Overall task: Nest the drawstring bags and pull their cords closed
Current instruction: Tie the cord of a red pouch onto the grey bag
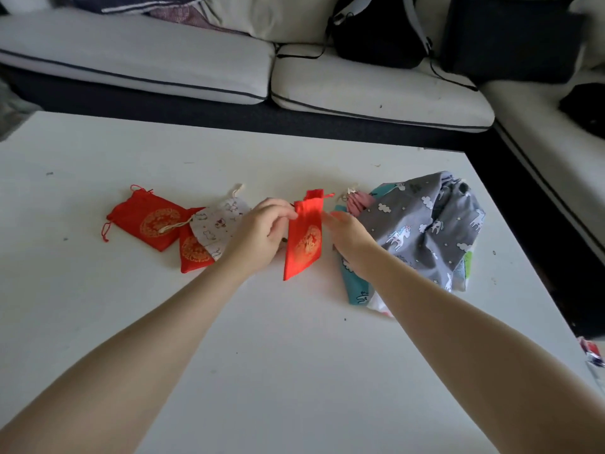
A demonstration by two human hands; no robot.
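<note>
A small red drawstring bag with a gold emblem (304,244) hangs above the white table (262,355), its neck gathered. My left hand (262,231) pinches it near the neck on the left side. My right hand (350,240) is beside the bag's right edge, blurred, and whether it holds the cord I cannot tell. To the left lie two more red bags (147,221) (193,250) and a white printed bag (219,224) overlapping the second. On the right sits a large grey unicorn-print bag (425,231) over a teal bag (355,286), with a pink bag (358,201) at its top.
A white sofa (196,67) runs along the far side of the table, with a black backpack (376,34) and dark cushion (510,37) on it. The table's right edge drops to a dark floor. A small patterned item (592,353) lies at the right edge.
</note>
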